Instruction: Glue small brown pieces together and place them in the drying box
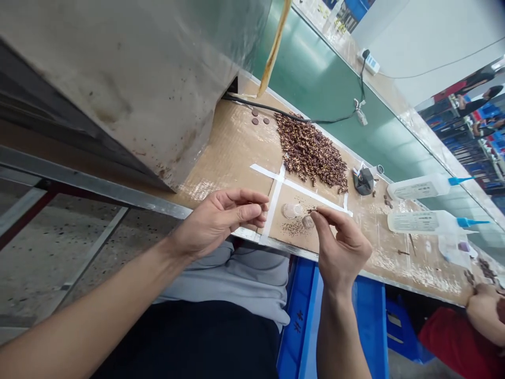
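My left hand [229, 215] hovers over the front edge of the table, its fingers curled and the thumb drawn in against them. Whatever may be between those fingertips is hidden. My right hand [342, 245] pinches thumb and forefinger together on a tiny dark piece [311, 210], too small to name. Just below and left of that pinch lie a small clear round cup [292, 211] and a smaller speckled round piece [307, 221]. Fine brown granules [294, 228] are scattered around them on a cardboard sheet [279, 223] edged with white tape.
Behind the sheet rises a heap of small brown-and-gold pieces [310, 150]. Blue-tipped bottles [418, 222] and a dark faceted object [363, 181] are at right. A large metal housing [138, 79] fills the left. Blue crates [371, 316] stand below; a co-worker's hand [487, 310] shows far right.
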{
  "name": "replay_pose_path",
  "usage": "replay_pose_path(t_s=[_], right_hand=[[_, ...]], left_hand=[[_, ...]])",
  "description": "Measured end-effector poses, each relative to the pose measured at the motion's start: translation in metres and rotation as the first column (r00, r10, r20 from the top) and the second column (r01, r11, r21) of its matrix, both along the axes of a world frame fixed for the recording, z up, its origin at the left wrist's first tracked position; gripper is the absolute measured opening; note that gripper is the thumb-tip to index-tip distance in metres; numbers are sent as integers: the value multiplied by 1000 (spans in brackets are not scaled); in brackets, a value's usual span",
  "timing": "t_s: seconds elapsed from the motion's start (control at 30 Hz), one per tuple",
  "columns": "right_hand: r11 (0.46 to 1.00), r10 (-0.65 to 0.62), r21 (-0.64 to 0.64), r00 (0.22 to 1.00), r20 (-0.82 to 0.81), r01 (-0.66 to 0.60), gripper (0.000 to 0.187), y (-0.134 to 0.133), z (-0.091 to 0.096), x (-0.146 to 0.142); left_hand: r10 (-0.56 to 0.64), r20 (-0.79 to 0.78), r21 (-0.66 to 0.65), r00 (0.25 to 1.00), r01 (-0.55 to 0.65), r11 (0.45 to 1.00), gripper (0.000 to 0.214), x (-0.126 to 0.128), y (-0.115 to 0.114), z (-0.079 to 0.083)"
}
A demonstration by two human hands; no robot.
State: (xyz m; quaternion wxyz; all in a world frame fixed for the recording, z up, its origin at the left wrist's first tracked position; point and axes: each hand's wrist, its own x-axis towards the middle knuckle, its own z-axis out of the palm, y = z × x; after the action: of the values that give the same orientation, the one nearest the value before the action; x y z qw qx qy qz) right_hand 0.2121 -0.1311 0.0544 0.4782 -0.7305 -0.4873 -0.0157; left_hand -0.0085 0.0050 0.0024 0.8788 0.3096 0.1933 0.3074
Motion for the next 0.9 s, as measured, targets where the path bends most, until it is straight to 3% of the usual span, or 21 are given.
replay_pose_path(t_s=[0.33, 0.9], right_hand=[[999, 26, -49, 946, 323, -11, 8, 9, -5, -7], [996, 49, -83, 910, 411, -16, 9, 5, -6, -12]], left_hand=[[-35, 52, -22, 998, 37, 999, 24, -1, -2, 2], [-49, 97, -25, 994, 52, 998, 25, -2, -4, 2]])
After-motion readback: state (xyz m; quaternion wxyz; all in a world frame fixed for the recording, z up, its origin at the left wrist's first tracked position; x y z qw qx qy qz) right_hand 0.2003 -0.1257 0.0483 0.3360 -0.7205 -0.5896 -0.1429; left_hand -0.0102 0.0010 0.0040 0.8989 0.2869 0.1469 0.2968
